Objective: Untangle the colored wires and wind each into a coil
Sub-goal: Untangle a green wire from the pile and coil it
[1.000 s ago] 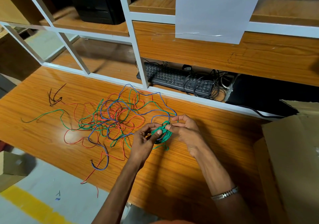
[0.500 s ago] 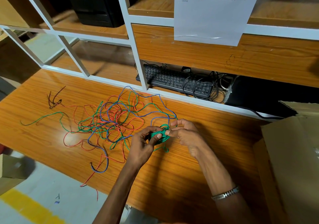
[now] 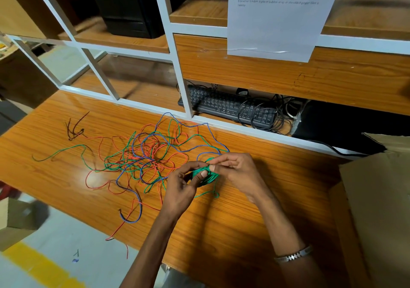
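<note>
Two hands meet over the near-right part of the wooden surface, both on one small green coil. The left hand has its fingers curled round the coil's left side, thumb pressed on top of the loops. The right hand pinches the coil's upper right edge with thumb and forefinger; whether it also holds the strand being fed in is too small to tell.

The relation that matters is where the unwound green wire lies. The tangle of red, blue and green wires is spread flat on the surface to the left of and slightly beyond the hands, just beside the left hand and farther from the right. Green strands run from the coil leftward into that tangle, and a long green tail reaches out toward the far left, well apart from the hands. A short green loop hangs below the coil on the near side.

So any slack for further turns must come from the left, across the left hand, which is nearer to the tangle. My judgement is that the green wire is only partly wound, while the red and blue ones are not yet started. A snag on a crossing strand looks likely if green is drawn in quickly.
</note>
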### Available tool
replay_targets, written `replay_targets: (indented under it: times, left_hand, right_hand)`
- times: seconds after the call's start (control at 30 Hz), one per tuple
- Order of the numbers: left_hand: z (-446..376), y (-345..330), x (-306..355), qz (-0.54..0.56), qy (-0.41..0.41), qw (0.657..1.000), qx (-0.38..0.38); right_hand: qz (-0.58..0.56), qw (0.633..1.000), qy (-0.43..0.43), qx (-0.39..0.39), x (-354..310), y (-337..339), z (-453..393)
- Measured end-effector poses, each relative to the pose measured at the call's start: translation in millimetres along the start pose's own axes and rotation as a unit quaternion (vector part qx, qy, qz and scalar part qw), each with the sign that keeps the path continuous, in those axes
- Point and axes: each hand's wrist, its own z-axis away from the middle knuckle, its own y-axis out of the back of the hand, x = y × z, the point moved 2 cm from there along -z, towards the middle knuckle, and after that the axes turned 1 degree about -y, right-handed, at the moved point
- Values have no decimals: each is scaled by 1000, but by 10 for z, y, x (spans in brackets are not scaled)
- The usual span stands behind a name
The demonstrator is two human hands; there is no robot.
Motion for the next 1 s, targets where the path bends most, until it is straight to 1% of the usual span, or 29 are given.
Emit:
replay_targets:
  times: [0.1,0.23,0.4,0.47,0.53,0.6,0.67,0.73,0.83,0.87,0.93,1.0]
  left_hand:
    - [25,-24,62,40,19,999,1]
    - [34,-8,92,35,15,999,0]
    - [56,14,141,46,12,999,-7]
    - [65,14,164,62,18,998,-6]
    - [59,24,165,73,18,997,0]
    - [48,37,149,87,21,996,13]
    - [46,45,127,107,33,993,26]
    - [41,42,105,123,45,991,37]
    - [29,18,89,149,57,986,53]
    - [21,9,102,168,66,982,61]
    - [-1,-3,127,213,93,969,86]
    - [-22,3,148,243,117,957,106]
  right_hand:
    - [31,999,13,12,15,-5,-73]
    - [44,999,15,15,22,7,-92]
    - [155,983,95,6,-63,29,-100]
    - [132,986,106,2,-112,26,-103]
    - [56,995,87,-14,-140,35,-102]
    - [19,997,62,-29,-127,39,-109]
    - [31,997,61,-21,-90,30,-125]
    - [39,997,62,10,-61,22,-133]
    - [36,994,89,55,-52,4,-104]
    - [36,993,101,57,-41,0,-88]
    - [51,991,118,37,-28,-39,-32]
    - [91,987,135,14,-9,-94,20]
